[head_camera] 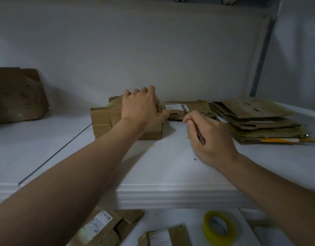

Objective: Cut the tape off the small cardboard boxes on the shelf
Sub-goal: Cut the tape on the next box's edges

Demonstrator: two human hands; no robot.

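A small taped cardboard box (103, 119) stands on the white shelf (171, 167) near the middle. My left hand (140, 109) lies on top of it, fingers curled over its far edge and thumb at its right side. My right hand (210, 137) is to the right of the box, closed around a thin dark cutting tool (200, 135) whose tip (184, 109) points toward a flattened box with a white label (181, 108). That flat box lies just right of the standing one.
A stack of flattened cardboard boxes (259, 121) fills the shelf's right side. A larger brown box (18, 95) sits at the far left. Below the shelf edge lie more labelled boxes (107, 228) and a yellow tape roll (218, 228). A dark seam (55, 153) crosses the shelf.
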